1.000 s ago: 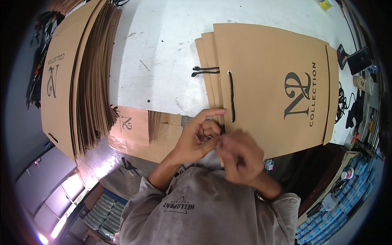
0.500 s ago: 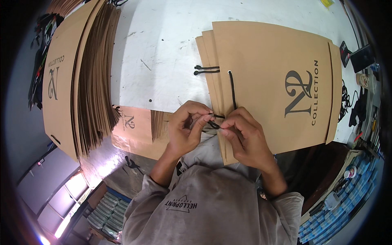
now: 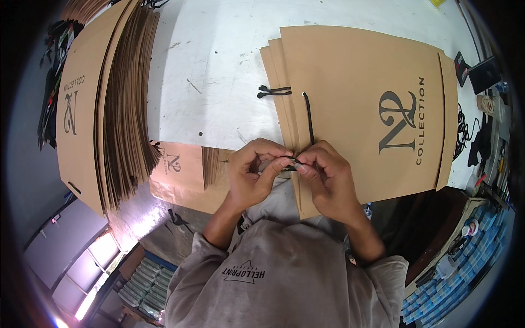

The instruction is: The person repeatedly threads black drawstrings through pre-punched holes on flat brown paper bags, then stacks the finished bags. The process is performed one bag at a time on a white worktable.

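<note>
A brown paper bag (image 3: 339, 82) lies flat on top of a few others, with dark printing on its face. From an eyelet near its left edge a black cord (image 3: 309, 117) runs down to my hands. My left hand (image 3: 257, 167) pinches a looped part of that cord between thumb and fingers. Right beside it, at the bag's near left edge, my right hand (image 3: 328, 177) pinches the cord too, the fingertips of both hands almost touching. Whether the loop is knotted is hidden by my fingers. Two knotted cord ends (image 3: 268, 92) stick out from the bags' left side.
A tall stack of brown paper bags (image 3: 123, 104) stands at the left of the white table (image 3: 213, 71). A smaller printed bag (image 3: 183, 167) lies at the near edge. Loose black cords (image 3: 462, 128) and a dark device (image 3: 484, 75) are at the right.
My right hand has come closer to my left, and the cord loop between them is drawn in tighter. The bags have shifted slightly left in view.
</note>
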`<move>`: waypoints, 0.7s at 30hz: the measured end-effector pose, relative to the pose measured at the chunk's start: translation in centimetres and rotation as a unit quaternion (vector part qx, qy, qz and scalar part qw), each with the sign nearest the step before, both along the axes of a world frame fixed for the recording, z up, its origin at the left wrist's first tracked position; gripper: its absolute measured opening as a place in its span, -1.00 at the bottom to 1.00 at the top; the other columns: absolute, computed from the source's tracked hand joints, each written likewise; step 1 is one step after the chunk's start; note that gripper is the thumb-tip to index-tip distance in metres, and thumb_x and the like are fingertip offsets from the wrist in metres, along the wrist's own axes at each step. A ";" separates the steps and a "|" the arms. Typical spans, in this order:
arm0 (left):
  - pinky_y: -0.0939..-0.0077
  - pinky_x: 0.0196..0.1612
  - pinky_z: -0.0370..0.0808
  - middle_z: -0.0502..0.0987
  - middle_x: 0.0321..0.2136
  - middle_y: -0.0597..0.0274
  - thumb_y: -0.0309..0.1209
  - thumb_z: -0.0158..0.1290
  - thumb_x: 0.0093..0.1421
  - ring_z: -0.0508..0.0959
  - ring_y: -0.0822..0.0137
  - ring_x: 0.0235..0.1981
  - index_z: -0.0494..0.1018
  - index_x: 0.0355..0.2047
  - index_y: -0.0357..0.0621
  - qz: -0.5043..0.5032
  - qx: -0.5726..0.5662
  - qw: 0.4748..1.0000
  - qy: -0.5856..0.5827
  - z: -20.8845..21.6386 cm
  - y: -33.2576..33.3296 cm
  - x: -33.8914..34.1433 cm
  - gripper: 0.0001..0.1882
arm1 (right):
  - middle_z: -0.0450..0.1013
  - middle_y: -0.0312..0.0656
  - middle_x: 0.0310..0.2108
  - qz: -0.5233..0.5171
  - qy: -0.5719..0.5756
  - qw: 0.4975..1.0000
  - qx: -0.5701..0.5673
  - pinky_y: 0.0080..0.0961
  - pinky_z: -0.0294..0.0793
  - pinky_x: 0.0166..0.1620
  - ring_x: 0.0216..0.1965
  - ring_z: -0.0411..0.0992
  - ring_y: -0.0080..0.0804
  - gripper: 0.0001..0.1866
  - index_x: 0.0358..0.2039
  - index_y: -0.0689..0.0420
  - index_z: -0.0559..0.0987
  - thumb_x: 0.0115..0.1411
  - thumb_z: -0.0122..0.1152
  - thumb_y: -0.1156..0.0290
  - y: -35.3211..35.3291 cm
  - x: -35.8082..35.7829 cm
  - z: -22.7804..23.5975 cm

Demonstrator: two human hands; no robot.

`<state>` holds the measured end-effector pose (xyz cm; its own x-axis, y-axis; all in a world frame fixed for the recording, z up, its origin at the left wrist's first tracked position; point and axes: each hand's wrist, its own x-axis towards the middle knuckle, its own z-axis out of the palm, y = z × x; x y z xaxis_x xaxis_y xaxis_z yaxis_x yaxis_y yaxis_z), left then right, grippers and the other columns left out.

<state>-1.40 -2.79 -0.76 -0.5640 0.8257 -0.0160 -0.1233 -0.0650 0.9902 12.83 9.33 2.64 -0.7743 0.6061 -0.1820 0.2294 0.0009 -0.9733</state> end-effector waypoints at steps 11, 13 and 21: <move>0.51 -0.32 0.61 0.66 -0.26 0.00 -0.63 0.21 0.26 0.66 0.35 -0.34 0.66 -0.24 -0.27 0.000 -0.039 0.998 0.042 0.5 -0.1 0.6 -0.91 | 0.46 -0.17 -0.33 -0.059 0.044 0.996 -0.047 -0.50 0.48 -0.22 -0.30 0.48 -0.42 -0.92 -0.23 0.28 0.63 0.27 0.24 0.64 0.5 0.1 -0.7; 0.50 -0.36 0.60 0.65 -0.24 -0.06 -0.62 0.17 0.30 0.67 0.30 -0.35 0.63 -0.35 -0.28 0.015 -0.057 0.988 -0.142 2.2 -0.6 0.8 -0.93 | 0.46 -0.12 -0.31 0.030 0.018 0.993 0.112 -0.45 0.52 -0.23 -0.32 0.50 -0.28 -0.87 -0.22 0.27 0.63 0.19 0.29 0.65 0.4 -0.5 -0.3; 0.40 -0.27 0.62 0.66 -0.30 -0.08 -0.61 0.17 0.29 0.68 0.21 -0.29 0.60 -0.32 -0.31 -0.063 0.055 0.996 0.003 3.8 -4.1 -3.2 -0.96 | 0.49 -0.09 -0.21 0.195 -0.044 0.950 0.240 -0.28 0.57 -0.23 -0.30 0.53 -0.13 -0.54 0.00 0.21 0.59 0.04 0.47 0.53 4.2 -1.9 0.8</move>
